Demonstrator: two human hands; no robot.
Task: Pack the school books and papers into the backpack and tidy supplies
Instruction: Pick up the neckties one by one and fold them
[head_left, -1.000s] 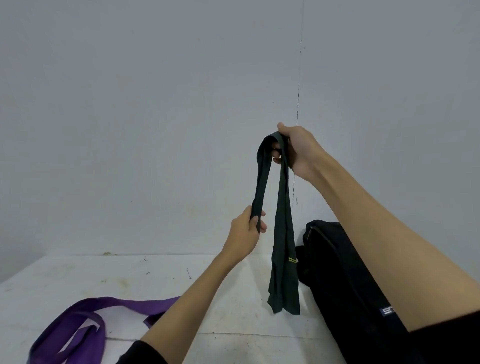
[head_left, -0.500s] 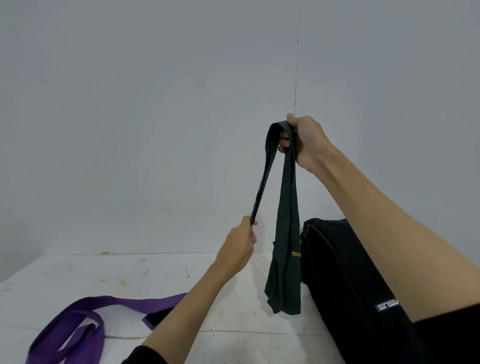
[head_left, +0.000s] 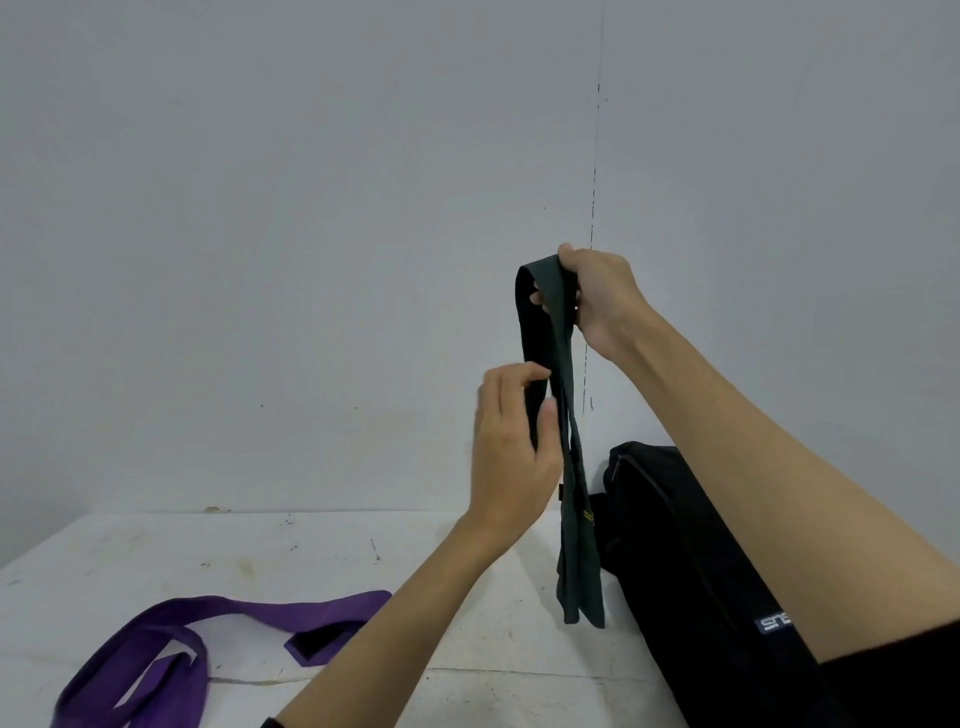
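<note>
A dark green necktie (head_left: 577, 561) hangs folded in two in the air above the white table. My right hand (head_left: 602, 299) grips its folded top, with fingers through the loop. My left hand (head_left: 511, 441) sits lower and pinches the narrower strand between thumb and fingers. The tie's wide end dangles just above the table, next to the black backpack (head_left: 691, 566), which lies at the right under my right forearm. A small yellow stripe shows on the tie.
A purple necktie (head_left: 156, 649) lies crumpled on the white table (head_left: 311, 551) at the lower left. A plain grey wall stands close behind the table. The backpack bears a small white label (head_left: 774, 622).
My left hand has moved up and to the right along the tie, bringing the two strands together. My right hand has lowered slightly while still holding the fold.
</note>
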